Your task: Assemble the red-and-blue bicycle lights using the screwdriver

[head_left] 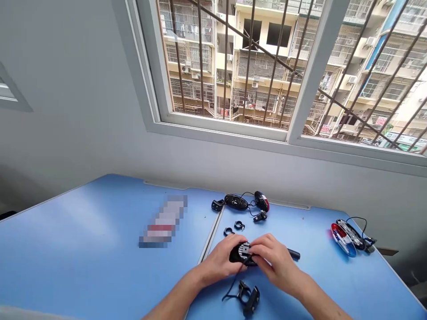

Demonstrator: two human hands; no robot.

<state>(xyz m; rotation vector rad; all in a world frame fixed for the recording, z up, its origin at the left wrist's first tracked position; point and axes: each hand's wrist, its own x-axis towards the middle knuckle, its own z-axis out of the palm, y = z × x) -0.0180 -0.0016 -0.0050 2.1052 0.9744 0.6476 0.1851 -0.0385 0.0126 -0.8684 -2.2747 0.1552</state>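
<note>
Tabletop (83,253) in blue stretches wide from its left edge to a seam (214,230)

Left hand (220,258) grasps a black device (235,254) just right of that seam; right hand (275,261) sets its fingertips to the device's pale striped face, whether pinching anything cannot be told; past a black tube (294,254), open blue room runs to a red-and-blue shell (351,250) near the right edge

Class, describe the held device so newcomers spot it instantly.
Below the window is a blue table. Between the left hand and right hand there is a black device; its round, white-striped face sets it apart from the black rings beyond.
</note>
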